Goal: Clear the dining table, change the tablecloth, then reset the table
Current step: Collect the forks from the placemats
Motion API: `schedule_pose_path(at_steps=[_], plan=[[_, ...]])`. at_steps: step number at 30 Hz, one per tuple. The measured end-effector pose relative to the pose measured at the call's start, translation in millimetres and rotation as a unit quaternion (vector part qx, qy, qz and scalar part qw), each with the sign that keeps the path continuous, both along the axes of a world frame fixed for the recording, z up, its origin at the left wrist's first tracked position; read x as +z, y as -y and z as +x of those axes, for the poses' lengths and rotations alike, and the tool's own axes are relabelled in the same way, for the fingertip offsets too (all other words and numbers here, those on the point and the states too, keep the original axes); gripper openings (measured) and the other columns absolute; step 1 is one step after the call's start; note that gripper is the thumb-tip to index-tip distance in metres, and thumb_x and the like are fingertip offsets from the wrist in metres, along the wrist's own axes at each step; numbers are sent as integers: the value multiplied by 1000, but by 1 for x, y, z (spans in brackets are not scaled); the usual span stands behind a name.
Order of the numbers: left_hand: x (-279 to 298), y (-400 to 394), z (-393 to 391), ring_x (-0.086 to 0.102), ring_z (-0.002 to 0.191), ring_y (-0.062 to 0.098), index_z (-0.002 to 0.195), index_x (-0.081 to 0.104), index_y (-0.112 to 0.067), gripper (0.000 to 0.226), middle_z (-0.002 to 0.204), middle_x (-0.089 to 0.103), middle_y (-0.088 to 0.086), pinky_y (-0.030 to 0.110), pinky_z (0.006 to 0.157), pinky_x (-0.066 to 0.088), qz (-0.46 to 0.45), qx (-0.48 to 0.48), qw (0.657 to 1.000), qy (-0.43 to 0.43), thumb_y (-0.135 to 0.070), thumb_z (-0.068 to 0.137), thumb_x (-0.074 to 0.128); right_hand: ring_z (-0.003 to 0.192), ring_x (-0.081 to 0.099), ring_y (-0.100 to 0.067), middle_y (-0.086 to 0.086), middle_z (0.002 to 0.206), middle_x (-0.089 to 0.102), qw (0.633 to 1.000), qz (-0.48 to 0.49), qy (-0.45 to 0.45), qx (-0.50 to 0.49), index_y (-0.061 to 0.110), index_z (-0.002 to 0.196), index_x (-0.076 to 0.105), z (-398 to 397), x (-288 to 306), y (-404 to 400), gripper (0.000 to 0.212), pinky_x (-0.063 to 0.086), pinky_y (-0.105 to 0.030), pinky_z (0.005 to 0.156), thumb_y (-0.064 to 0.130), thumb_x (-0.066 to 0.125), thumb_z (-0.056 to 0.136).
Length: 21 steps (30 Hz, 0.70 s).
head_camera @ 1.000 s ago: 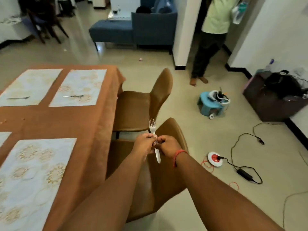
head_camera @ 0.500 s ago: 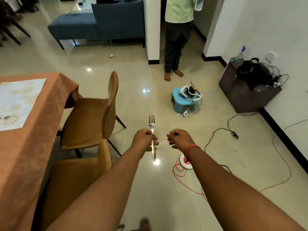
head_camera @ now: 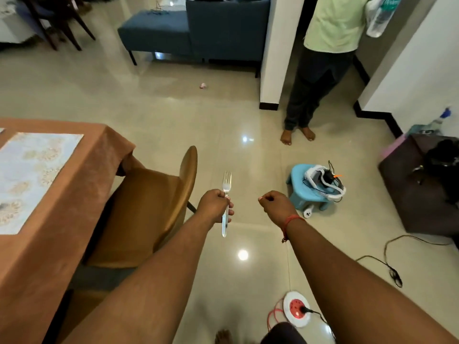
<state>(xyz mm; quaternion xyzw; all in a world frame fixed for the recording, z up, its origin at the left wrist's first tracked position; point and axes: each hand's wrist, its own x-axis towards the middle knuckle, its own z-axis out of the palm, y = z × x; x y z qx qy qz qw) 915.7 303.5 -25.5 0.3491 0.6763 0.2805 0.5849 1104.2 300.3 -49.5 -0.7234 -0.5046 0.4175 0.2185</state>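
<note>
A fork point(head_camera: 225, 203) is held upright by the left hand point(head_camera: 215, 206). The right hand point(head_camera: 277, 206) is clenched on nothing. The bottle point(head_camera: 378, 17) label is too blurred to be read.

A home: dining table point(head_camera: 82, 184), blue sofa point(head_camera: 198, 33), tiled floor point(head_camera: 154, 115).

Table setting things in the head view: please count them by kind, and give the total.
Fork, gripped by the left hand: 1
Placemat on the tablecloth: 1 in full, plus a sliver of another at the left edge
Tablecloth: 1
Total: 3
</note>
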Motion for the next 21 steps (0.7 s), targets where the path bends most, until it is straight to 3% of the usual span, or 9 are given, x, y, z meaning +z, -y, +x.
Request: schedule_pose_path(at_steps=[4,14,21], plan=[[-2,-89,6,61,68,30,91,55,-7,10,84,62,16,42,67,55,-5,-2,1000,-1,-5,98,48,92,67,-23,-4,93,70,999,-7,-13,30,12,93,67,5,-6,-103,21,45,-28,72,32,60,94],[4,-355,13,58,66,27,92,53,-7,12,83,59,14,38,66,51,5,95,995,-17,-3,99,44,92,69,-24,-4,96,70,990,-40,-53,126,13,91,64,11,-14,-404,21,49,-31,74,33,59,94],[-2,-493,-36,61,69,29,90,54,-8,11,86,62,15,42,69,54,11,179,984,-2,-5,98,47,84,70,-18,-6,97,70,976,-52,-64,200,11,96,65,-56,-1,-576,24,53,-43,89,33,59,95]])
